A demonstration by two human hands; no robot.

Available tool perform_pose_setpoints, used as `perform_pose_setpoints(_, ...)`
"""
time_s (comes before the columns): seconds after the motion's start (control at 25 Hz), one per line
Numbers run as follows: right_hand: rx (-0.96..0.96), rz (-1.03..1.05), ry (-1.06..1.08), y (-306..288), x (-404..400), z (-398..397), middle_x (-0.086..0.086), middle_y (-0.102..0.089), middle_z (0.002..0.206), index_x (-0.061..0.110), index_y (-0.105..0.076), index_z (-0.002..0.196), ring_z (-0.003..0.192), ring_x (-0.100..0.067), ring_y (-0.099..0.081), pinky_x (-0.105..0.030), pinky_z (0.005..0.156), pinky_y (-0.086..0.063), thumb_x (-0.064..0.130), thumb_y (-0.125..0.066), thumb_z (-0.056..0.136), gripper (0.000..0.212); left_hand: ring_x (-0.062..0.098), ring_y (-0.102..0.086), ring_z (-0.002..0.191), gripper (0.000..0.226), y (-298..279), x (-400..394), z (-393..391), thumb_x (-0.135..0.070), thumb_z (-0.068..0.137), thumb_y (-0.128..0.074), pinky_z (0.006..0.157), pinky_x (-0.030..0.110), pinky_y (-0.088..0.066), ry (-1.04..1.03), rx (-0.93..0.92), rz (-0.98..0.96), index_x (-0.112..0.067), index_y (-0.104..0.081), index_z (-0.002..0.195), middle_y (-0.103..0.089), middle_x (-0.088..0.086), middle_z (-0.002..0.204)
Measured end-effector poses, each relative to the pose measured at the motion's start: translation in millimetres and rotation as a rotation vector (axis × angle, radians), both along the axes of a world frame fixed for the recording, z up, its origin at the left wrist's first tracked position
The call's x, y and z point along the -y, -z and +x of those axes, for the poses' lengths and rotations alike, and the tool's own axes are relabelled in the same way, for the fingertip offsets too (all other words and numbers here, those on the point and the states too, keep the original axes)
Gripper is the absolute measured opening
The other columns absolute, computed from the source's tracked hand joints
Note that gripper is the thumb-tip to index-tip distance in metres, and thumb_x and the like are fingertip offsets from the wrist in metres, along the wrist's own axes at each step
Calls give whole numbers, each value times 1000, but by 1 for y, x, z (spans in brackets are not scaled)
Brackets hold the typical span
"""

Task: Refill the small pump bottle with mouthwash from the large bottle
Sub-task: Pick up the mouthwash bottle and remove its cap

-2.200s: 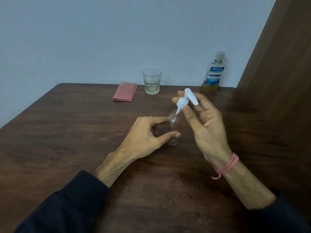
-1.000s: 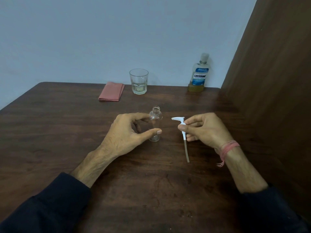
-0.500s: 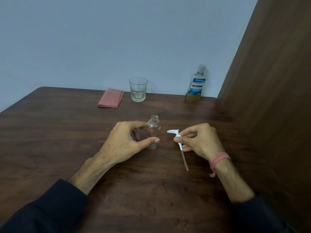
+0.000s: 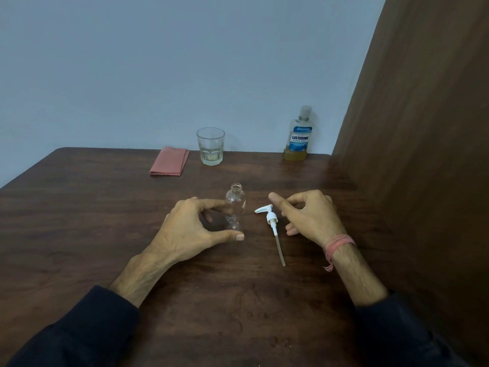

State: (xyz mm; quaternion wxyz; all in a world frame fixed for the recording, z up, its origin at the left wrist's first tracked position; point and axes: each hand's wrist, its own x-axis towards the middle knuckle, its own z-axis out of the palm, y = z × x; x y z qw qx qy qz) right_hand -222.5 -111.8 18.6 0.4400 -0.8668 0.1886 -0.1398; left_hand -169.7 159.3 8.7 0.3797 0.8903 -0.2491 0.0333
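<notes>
Small pump bottle (image 4: 235,207), clear, empty and uncapped, stands upright near the middle of the counter (image 4: 79,221), inside the curl of the left hand (image 4: 190,229). That hand's grip is a loose cup around the bottle: the thumb lies along the counter just before the bottle's base and the fingers reach round its left side, though actual contact cannot be told. The left forearm comes in low from the near left corner, the wrist resting on the wood. Just right of the bottle the white pump head (image 4: 271,219) lies flat, nozzle pointing left, its dip tube trailing toward the near edge. The right hand (image 4: 309,218) hovers just right of the pump, its grip spread and holding nothing, thumb and forefinger apart above the nozzle, a pink thread band on the wrist. Along the far edge stand the large mouthwash bottle (image 4: 299,135) near the far right corner, a drinking glass (image 4: 211,146) and a folded pink cloth (image 4: 170,161).
</notes>
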Motion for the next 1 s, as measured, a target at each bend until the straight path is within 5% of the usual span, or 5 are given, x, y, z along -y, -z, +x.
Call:
perform_pose_setpoints(0.24, 147, -44, 26, -7, 6, 0, 9, -79, 81, 26, -82, 99, 58, -7, -76, -28, 53, -65, 65, -73, 92, 41, 6, -73, 100, 96, -16, -19, -14, -96, 76, -72, 82, 47, -67, -64, -82, -432, -42, -60, 155, -67, -23, 152)
perform_pose_setpoints(0.4, 279, 108, 44, -19, 17, 0, 5, -80, 87, 23, -81, 102, 67, -11, -79, -35, 58, -67, 50, -75, 97, 29, 8, -58, 67, 41, -37, 19, -41, -58, 94, -77, 66, 28, -56, -145, 271, -514, -36, -68, 127, -73, -15, 113)
perform_pose_setpoints(0.56, 462, 248, 53, -37, 39, 22, -4, -81, 93, 11, -79, 104, 72, -10, -80, -31, 59, -65, 28, -77, 100, 17, 1, -63, 64, 18, -54, 115, -48, -46, 98, -73, 65, 18, -50, 120, 119, -412, -42, -66, 115, -72, -18, 88)
perform_pose_setpoints(0.8, 438, 325, 171, -46, 89, 100, -3, -77, 114, 12, -74, 120, 107, -20, -75, -36, 93, -64, 11, -69, 100, 21, 29, -62, 139, 40, -55, 246, 43, -16, 101, -65, 119, 48, -54, -97, -213, -391, -14, -61, 141, -70, 6, 140)
perform_pose_setpoints(1.0, 210, 246, 130, -39, 129, 150, -1, -49, 165, 22, -43, 163, 144, -19, -51, -35, 120, -40, 43, -40, 115, 53, 36, -41, 160, 99, -53, 300, 127, -14, 93, -86, 123, 51, -47, -238, -195, -236, -5, -26, 171, -39, 15, 172)
